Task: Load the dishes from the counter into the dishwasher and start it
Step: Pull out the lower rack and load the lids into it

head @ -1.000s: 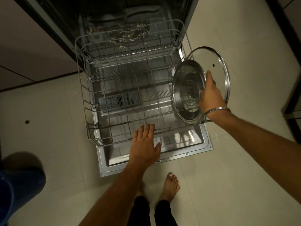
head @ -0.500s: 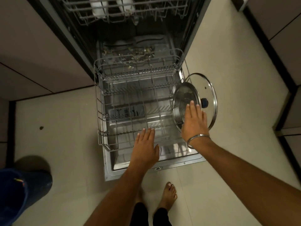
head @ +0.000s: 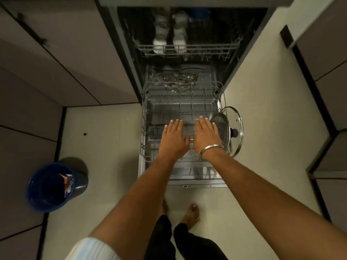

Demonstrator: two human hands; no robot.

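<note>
The dishwasher stands open with its lower wire rack (head: pixel 144 128) pulled out over the dropped door (head: pixel 197 182). A glass lid (head: pixel 237 126) with a dark knob and a smaller steel lid (head: pixel 221 121) stand on edge at the rack's right side. My left hand (head: pixel 173 139) and my right hand (head: pixel 205 136) hover side by side over the middle of the rack, fingers straight, holding nothing. The right wrist wears a metal bangle. In the upper rack (head: pixel 187 47), two pale cups (head: pixel 170 39) look blurred.
A blue bin (head: pixel 48 188) with wrappers sits on the tiled floor at the left. Cabinet fronts line both sides. My bare feet (head: pixel 190 214) stand just in front of the dishwasher door. Food debris lies on the dishwasher floor (head: pixel 178 79).
My right hand has let go of the lids, which now rest in the rack, and moved left beside my left hand. The view has pulled back, as if I stood up.
</note>
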